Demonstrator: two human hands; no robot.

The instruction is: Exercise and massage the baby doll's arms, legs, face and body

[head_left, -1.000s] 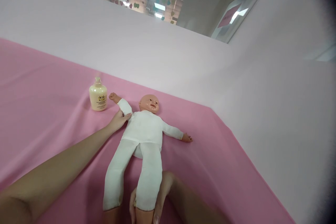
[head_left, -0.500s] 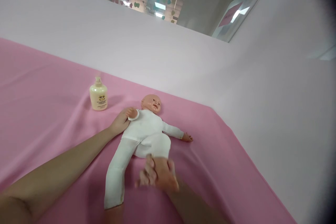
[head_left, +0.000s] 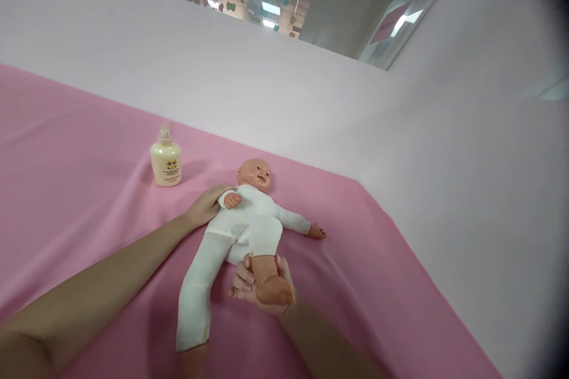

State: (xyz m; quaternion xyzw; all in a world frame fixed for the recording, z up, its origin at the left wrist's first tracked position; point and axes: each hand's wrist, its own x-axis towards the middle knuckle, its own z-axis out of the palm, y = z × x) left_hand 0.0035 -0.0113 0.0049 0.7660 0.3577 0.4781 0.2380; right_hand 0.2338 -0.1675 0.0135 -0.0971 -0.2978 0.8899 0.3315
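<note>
A pink cloth [head_left: 80, 148] covers the tabletop, with pale partition walls [head_left: 466, 160] behind and ceiling lights above. The baby doll [head_left: 242, 219] lies face-up near a cream lotion bottle [head_left: 166, 160]. The left hand [head_left: 207, 204] grasps its arm; the right hand [head_left: 260, 287] grips its raised foot. The doll's other foot is cut off below.

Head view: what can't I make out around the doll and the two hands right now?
- Bottle: label print too small to read.
- Doll: its straight leg's foot is cut off by the bottom edge.
- Left hand: fingertips hidden behind the doll's bent arm.
- Right hand: palm hidden by the doll's raised foot; how firmly it grips is unclear.
- Upper right corner: dark vignette.
</note>
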